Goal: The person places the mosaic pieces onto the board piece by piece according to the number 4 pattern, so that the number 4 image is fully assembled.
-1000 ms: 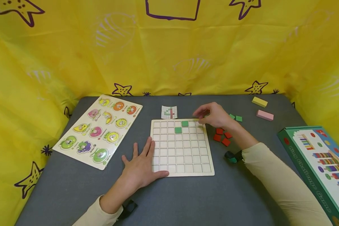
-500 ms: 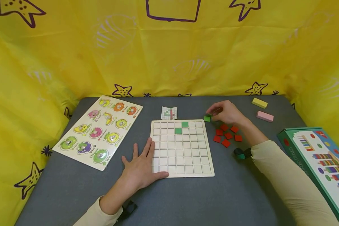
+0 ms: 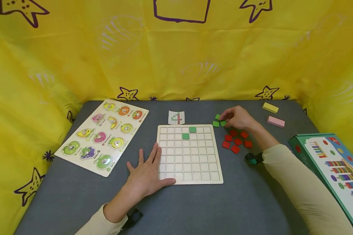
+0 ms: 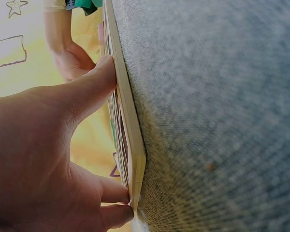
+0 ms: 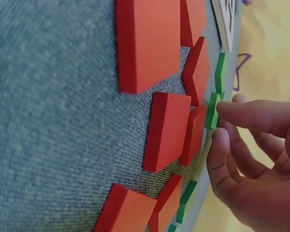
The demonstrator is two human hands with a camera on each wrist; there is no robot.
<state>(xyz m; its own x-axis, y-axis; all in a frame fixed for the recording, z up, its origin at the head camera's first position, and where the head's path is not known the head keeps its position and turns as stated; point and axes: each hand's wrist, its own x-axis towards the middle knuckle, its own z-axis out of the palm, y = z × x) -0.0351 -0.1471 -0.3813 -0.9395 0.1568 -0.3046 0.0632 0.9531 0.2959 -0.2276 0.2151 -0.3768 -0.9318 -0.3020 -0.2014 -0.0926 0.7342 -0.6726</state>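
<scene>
1. Green loose tiles [image 3: 216,124]: three now show bunched just off the grid board's [image 3: 195,158] far right corner; half a second back, only one shows plainly.
2. Right hand [image 3: 238,118]: fingertips at the nearest-in loose tile, thumb and index slightly apart; can't tell whether they grip it.
3. Grid board matches earlier frames: two seated green tiles [image 3: 185,136], set diagonally. Likely means supply gets moved closer, no cell gained.
4. Left hand [image 3: 145,176]: fingers spread on board's left edge, thumb on near edge, probably steadying.
5. Pattern card [image 3: 176,117] just beyond board; red tiles [image 3: 238,141] loose, right side.
</scene>
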